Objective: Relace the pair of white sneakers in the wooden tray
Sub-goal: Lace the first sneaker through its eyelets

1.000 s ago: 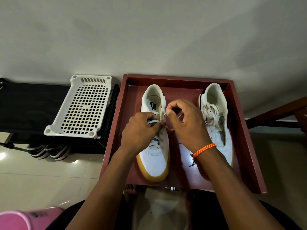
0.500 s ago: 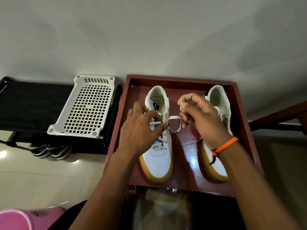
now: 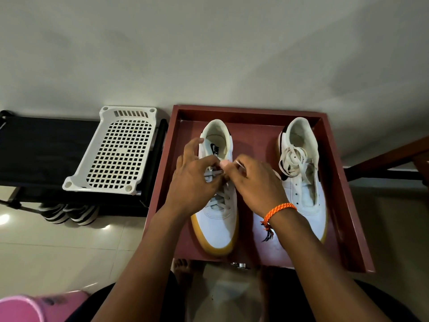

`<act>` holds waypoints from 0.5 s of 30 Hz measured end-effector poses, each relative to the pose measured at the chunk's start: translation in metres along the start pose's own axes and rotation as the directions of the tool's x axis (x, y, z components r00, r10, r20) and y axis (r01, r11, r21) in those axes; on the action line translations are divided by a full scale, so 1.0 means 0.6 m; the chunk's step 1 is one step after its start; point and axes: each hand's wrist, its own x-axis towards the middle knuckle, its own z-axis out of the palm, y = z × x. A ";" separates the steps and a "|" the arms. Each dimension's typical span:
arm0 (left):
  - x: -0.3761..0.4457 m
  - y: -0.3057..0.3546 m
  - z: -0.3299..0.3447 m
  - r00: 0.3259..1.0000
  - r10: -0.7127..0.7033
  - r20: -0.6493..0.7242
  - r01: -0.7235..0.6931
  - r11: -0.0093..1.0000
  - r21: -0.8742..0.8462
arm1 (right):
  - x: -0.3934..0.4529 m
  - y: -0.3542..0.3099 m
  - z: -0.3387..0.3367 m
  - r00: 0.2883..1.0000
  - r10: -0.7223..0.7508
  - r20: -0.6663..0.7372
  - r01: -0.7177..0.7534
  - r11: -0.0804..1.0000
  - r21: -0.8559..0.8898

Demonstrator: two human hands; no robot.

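Two white sneakers with yellow soles stand in a dark red wooden tray, toes toward me. The left sneaker is partly laced with a grey-white lace. My left hand lies over its upper eyelets, thumb and fingers pinching the lace there. My right hand, with an orange cord on the wrist, pinches the lace end beside the left thumb. The right sneaker has no lace through its eyelets; a loose white lace is bundled on its tongue.
A white plastic grid basket rests upside down on a black rack left of the tray. Striped sandals sit under the rack on the tiled floor. A pink object is at the bottom left. A grey wall stands behind.
My right hand drew the lace out to the right, then came back in to the left sneaker's eyelets beside my left thumb. My left hand stayed on the shoe.
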 end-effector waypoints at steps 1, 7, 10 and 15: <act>0.001 0.000 -0.001 1.000 -0.002 0.002 0.002 1.000 0.001 | -0.001 0.000 0.001 1.000 -0.001 -0.002 0.001 1.000 -0.023; 0.003 -0.003 -0.009 0.997 0.069 0.027 -0.071 0.990 0.118 | 0.014 0.007 -0.002 0.998 -0.055 0.038 0.037 0.924 0.380; 0.001 -0.001 -0.012 0.999 0.033 0.027 -0.036 0.993 0.117 | 0.015 -0.006 -0.021 0.998 -0.049 0.046 0.000 0.684 0.729; 0.001 0.002 -0.014 0.999 0.018 0.032 -0.020 0.997 0.077 | 0.002 -0.031 -0.077 0.963 -0.239 0.127 -0.137 -0.028 0.990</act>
